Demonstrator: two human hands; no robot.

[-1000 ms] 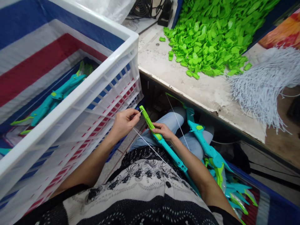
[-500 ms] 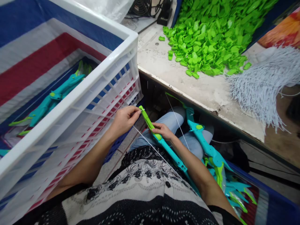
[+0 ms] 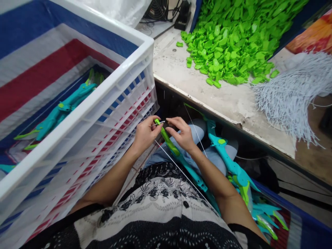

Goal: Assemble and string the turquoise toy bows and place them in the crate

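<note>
Green-and-teal bow (image 3: 169,143) over lap, off the near edge of bench (image 3: 215,100); left hand (image 3: 147,133) pinching its green tip; white cord (image 3: 162,122) across tip; right hand (image 3: 183,134) at cord's end, fingers narrow, grip unclear; green pieces (image 3: 228,52) heaped back from bench edge.

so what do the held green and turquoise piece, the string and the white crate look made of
Green and turquoise piece: probably smooth plastic, judging by its even, bright color.
White string: probably soft cord, given its thin, bending line; fiber and finish unclear.
White crate: likely rigid plastic, slightly glossy, with a slotted wall.
</note>
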